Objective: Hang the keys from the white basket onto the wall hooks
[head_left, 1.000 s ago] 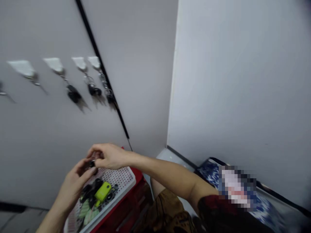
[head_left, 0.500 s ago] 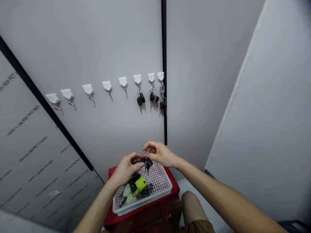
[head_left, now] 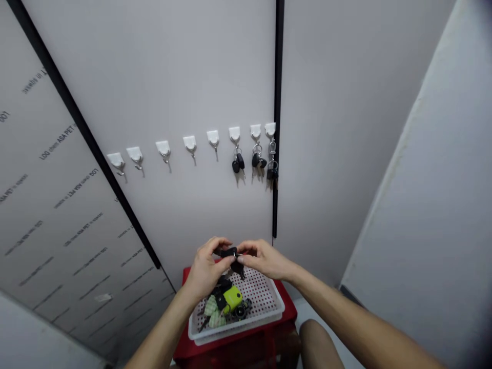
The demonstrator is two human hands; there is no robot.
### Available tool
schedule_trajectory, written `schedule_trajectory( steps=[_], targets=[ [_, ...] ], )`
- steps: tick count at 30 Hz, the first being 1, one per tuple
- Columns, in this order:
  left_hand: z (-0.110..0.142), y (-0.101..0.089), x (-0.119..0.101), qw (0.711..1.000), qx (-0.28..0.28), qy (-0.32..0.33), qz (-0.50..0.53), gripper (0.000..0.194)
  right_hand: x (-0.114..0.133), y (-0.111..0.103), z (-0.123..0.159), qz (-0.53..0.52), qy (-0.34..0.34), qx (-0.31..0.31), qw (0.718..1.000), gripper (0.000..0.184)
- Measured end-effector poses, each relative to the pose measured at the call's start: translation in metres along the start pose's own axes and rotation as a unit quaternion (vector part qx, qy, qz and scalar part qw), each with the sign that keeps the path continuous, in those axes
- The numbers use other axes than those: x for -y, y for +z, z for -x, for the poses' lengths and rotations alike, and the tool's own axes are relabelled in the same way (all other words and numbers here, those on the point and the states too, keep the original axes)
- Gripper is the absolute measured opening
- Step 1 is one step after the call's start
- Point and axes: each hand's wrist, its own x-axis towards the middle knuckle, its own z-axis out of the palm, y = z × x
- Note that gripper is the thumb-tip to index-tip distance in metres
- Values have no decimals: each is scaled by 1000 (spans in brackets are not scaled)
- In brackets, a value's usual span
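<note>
A bunch of dark keys point(head_left: 238, 266) on a ring is held above a white perforated basket point(head_left: 269, 313). My left hand point(head_left: 209, 266) pinches its black part between thumb and fingers. On the other side, my right hand point(head_left: 263, 258) grips the ring, with a bit of red showing at the fingertips. Inside the basket lie a yellow-green case point(head_left: 232, 299), a green checked bow-like piece point(head_left: 216, 313), a round dark object point(head_left: 241, 310) and more black items, partly hidden by my left hand.
White hooks point(head_left: 163, 148) run in a row across the grey panel. Key bunches point(head_left: 258, 160) hang from the three rightmost. The basket stands on a red surface point(head_left: 290, 302). Black strips point(head_left: 279, 102) edge the panel, and a pale wall point(head_left: 430, 169) rises at right.
Both hands have drawn closer together around the keys, and the right fingers now pinch the ring. The view has shifted, so the hooks and basket appear farther right and slightly lower.
</note>
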Motion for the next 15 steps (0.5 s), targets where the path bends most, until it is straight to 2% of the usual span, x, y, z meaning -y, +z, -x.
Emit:
schedule_trajectory(
  steps=[6, 11, 15],
  targets=[
    [-3, -10, -4, 998, 11, 49, -44, 14, 3, 6, -5, -101, 19, 16, 995, 18],
    [-6, -22, -5, 989, 11, 64, -131, 11, 10, 1, -14, -52, 16, -70, 996, 12],
    [-5, -24, -4, 991, 5, 61, -121, 11, 19, -6, -23, 38, -14, -138, 990, 10]
  ],
)
